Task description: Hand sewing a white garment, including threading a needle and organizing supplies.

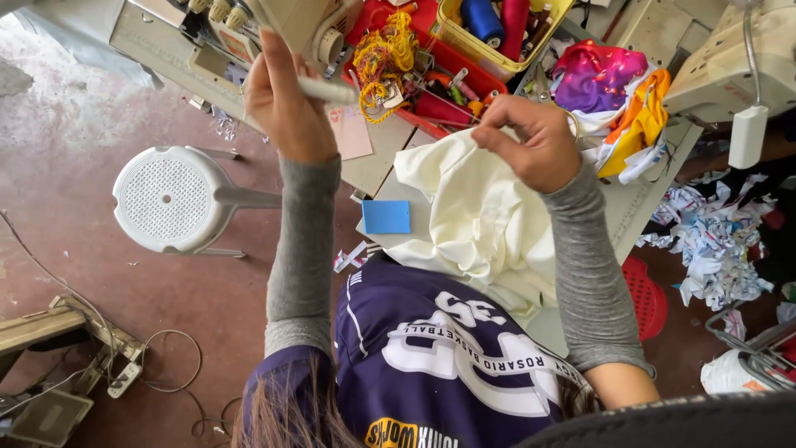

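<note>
Reddish concrete floor spreads under a white plastic stool (170,199) and a cluttered sewing table (638,199). Her left hand (282,104) is raised at the sewing machine (282,21), fingers closed round a white pen-like tool (327,90). Her right hand (531,141) pinches a fold of the cream fabric (473,216), which lies heaped on the table edge just above her lap, beside a blue card (386,216)

Cream cloth (477,211) lies plain on the grey tabletop (634,207), with a blue square patch (386,216) at its nine o'clock. At one o'clock sit a magenta-purple garment (593,75) and an orange one (640,120). Red tray (464,62), yellow basket (497,58), white perforated stool (166,199).
</note>
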